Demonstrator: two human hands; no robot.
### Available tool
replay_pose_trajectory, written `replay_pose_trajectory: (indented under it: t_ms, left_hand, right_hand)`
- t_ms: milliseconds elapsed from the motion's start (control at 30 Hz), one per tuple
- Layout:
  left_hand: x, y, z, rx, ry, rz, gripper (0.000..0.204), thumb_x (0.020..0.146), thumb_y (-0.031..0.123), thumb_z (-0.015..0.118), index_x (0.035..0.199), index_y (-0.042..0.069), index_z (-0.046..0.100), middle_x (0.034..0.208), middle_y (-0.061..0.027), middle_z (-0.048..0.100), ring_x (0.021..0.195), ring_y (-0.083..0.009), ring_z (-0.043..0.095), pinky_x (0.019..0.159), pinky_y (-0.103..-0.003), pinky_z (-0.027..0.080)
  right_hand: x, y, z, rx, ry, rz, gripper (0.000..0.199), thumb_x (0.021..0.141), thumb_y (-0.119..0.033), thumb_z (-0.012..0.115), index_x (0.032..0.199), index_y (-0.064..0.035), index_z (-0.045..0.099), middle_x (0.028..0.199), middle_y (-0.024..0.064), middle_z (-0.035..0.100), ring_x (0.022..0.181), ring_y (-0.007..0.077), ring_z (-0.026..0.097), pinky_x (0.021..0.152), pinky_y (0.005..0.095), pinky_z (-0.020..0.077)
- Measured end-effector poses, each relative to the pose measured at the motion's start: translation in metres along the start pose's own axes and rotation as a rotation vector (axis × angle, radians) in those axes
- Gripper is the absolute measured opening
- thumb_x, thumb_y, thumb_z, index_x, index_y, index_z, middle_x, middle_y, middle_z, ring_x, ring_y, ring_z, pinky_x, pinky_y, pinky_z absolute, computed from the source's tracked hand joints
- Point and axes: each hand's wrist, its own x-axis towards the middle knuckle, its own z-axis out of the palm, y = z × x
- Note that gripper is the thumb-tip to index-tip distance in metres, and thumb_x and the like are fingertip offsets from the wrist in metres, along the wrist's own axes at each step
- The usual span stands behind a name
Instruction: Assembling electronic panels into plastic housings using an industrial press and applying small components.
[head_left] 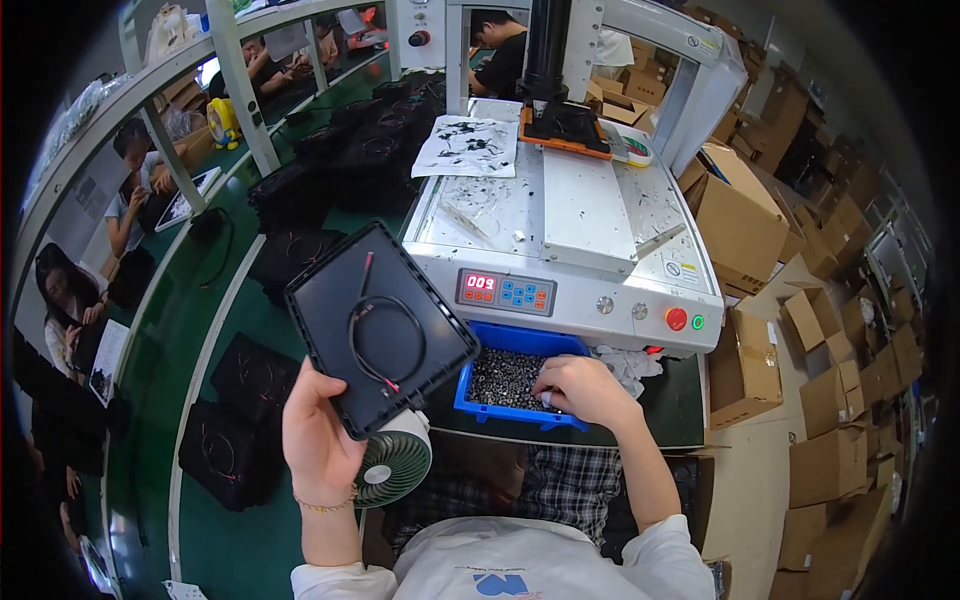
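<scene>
My left hand (pixel 322 432) holds a black rectangular plastic cover (pixel 338 305) by its near corner, tilted, with its shallow inside facing up. A black cable (pixel 352 340) with reddish ends lies coiled inside the cover. To the right, a blue plastic bin (pixel 522 338) is filled with small dark metallic pieces (pixel 505 378). My right hand (pixel 582 388) reaches over its right side, fingers drawn together down among the pieces. What the fingertips pinch, if anything, is too small to make out.
Behind the bin stands a white bench press (pixel 590 285) with a lit display, buttons and an orange-edged fixture (pixel 565 145). Stacked black covers (pixel 232 450) line the green bench on the left. A small green fan (pixel 393 465) sits near my left wrist. Cardboard boxes (pixel 740 220) crowd the right; people work opposite.
</scene>
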Motion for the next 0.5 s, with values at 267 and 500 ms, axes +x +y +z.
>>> replay_pose_trajectory:
  t_ms: [267,500]
  left_hand:
    - [-0.007,-0.020,0.001,0.319,0.022,-0.056,0.037,0.089,-0.001,0.051,0.126,-0.001,0.047,0.116,-0.0149,0.061,0.099,-0.0221,0.066,0.082,-0.035,0.059]
    - [-0.009,-0.030,0.003,0.420,0.047,-0.067,0.046,0.087,-0.004,0.055,0.131,0.001,0.045,0.117,-0.0127,0.061,0.100,-0.0194,0.065,0.085,-0.032,0.056]
  right_hand:
    - [0.001,-0.002,0.004,0.028,0.039,0.039,0.011,0.080,-0.009,0.067,0.088,-0.0024,0.065,0.086,0.0111,0.060,0.085,0.0313,0.061,0.076,0.0404,0.0507]
    - [0.003,-0.003,0.005,-0.017,0.036,0.064,0.011,0.081,-0.010,0.066,0.088,-0.0027,0.065,0.089,0.0124,0.059,0.086,0.0323,0.060,0.077,0.0408,0.0503]
